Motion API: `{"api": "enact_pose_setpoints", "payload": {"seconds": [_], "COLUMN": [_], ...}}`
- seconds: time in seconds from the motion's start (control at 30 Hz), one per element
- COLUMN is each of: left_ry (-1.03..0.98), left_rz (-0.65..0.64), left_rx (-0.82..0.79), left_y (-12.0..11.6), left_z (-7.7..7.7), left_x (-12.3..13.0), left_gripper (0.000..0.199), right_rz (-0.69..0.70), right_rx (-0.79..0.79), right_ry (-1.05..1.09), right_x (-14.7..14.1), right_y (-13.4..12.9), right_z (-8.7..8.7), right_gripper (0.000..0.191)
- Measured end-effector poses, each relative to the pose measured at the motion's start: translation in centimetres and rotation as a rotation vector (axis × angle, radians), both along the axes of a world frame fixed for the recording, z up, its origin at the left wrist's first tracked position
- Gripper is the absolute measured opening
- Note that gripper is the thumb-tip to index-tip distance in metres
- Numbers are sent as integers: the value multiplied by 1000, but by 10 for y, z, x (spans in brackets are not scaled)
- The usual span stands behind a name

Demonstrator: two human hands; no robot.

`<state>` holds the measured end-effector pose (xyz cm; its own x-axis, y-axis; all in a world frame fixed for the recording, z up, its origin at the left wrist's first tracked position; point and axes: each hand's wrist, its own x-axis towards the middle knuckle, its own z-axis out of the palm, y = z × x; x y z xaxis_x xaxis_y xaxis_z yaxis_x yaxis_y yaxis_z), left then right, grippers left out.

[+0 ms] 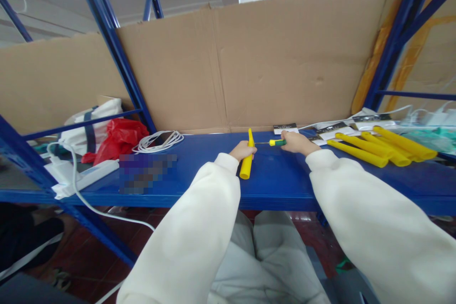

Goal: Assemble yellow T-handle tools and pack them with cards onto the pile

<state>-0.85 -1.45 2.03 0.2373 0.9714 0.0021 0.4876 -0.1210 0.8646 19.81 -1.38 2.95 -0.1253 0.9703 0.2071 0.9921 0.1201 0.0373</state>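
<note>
Near the middle of the blue shelf, my left hand (243,150) is closed around a yellow tapered tube (246,167), whose narrow end points away from me. My right hand (295,143) grips a screwdriver (278,142) with a green and yellow handle. The screwdriver lies level, its thin shaft pointing left to the side of the yellow tube; whether the tip touches or enters the tube is too small to tell. Several more yellow tubes (366,154) lie side by side to the right of my right hand.
Black-and-white packets (286,128) lie along the cardboard back panel (278,61). At the left are a coiled white cable (160,142), a red bag (123,137) and a white power strip (96,174). Blue metal posts (117,57) frame the blue shelf (206,161).
</note>
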Motion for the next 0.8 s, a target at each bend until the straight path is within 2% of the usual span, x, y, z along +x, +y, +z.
{"api": "enact_pose_setpoints", "payload": {"seconds": [0.23, 0.47, 0.8], "left_ry": [-1, 1, -13], "left_rz": [11, -12, -7], "left_rx": [-9, -3, -8], "left_y": [-4, -2, 0], "left_z": [3, 1, 0], "left_x": [2, 0, 0], "left_gripper": [27, 24, 22], "right_rz": [-1, -19, 13], "right_rx": [-20, -10, 9], "right_ry": [-26, -20, -52], "right_x": [1, 2, 2], "right_y": [1, 0, 3], "right_z": [1, 0, -1], "right_gripper": [37, 43, 37]}}
